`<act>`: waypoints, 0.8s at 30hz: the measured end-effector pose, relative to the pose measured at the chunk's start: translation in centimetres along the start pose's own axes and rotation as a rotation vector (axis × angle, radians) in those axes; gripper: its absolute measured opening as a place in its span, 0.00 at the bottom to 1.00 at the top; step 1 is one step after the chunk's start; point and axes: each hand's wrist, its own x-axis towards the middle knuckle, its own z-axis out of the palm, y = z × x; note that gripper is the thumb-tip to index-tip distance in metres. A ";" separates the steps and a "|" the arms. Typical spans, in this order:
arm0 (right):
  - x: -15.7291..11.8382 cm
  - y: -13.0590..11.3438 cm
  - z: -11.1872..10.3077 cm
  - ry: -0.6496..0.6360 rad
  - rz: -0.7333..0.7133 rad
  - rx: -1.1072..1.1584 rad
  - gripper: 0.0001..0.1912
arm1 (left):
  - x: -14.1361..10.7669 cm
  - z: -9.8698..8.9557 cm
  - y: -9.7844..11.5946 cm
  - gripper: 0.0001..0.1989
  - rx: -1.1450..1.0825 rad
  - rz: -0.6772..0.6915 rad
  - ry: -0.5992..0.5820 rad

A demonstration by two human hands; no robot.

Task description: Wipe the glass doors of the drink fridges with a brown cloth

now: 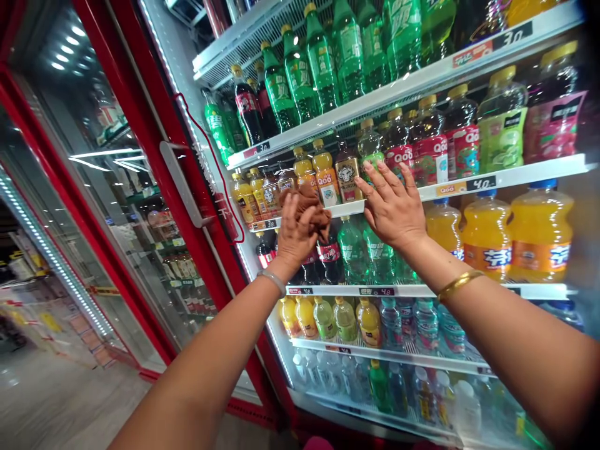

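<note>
A crumpled brown cloth point(309, 209) is in my left hand point(296, 234), its fingers curled over it, in front of the second shelf's small bottles. To the right, my right hand point(394, 206) is spread with its fingers apart, holding nothing, in front of the price strip point(445, 189) and a green-labelled bottle point(370, 140). Whether its palm touches anything is hidden. Between the two hands stand an orange Qoo bottle point(324, 169) and a dark bottle with a gold label point(347, 172).
Green soda bottles point(321, 62) fill the upper shelf. Large orange drink bottles point(541, 231) stand at the right. A red-framed door with a white handle point(185, 184) is at the left. Lower shelves hold juice bottles point(368, 322) and clear bottles.
</note>
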 end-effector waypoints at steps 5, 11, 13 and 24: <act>0.0 -0.1 -0.3 -0.033 0.001 0.009 0.33 | 1.2 1.4 1.7 0.28 -0.186 0.477 -0.217; -0.1 0.0 -0.6 -0.040 0.015 0.008 0.30 | 4.0 1.4 0.5 0.30 -0.064 0.039 0.001; 0.1 -0.7 -0.3 -0.010 0.036 0.012 0.29 | 3.6 1.9 1.8 0.32 -0.024 -0.089 0.043; 0.6 -5.7 3.8 0.143 0.183 -0.050 0.34 | -1.1 -0.8 -1.4 0.23 -0.171 0.395 -0.174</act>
